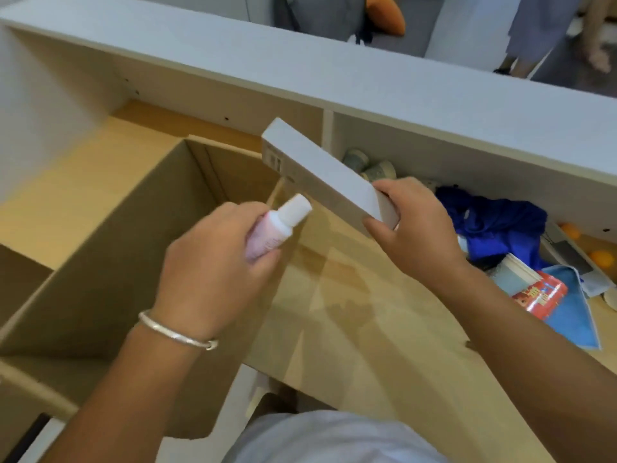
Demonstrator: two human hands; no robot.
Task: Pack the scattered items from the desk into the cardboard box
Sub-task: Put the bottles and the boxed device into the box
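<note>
An open cardboard box [110, 235] stands on the wooden desk at the left, its flaps spread out. My left hand [213, 262] is closed around a small pink bottle [277, 228] with a white cap, held over the box's right edge. My right hand [414, 228] grips one end of a flat white carton [324, 175], which tilts up and away over the box's far right corner. The inside of the cardboard box looks bare where I can see it.
Scattered at the right of the desk lie a blue cloth [497, 225], a red-covered book [541, 295] on a light blue sheet [574, 322], two grey cups [367, 165] and orange balls [599, 257]. A raised white shelf [300, 71] runs along the back. People stand beyond it.
</note>
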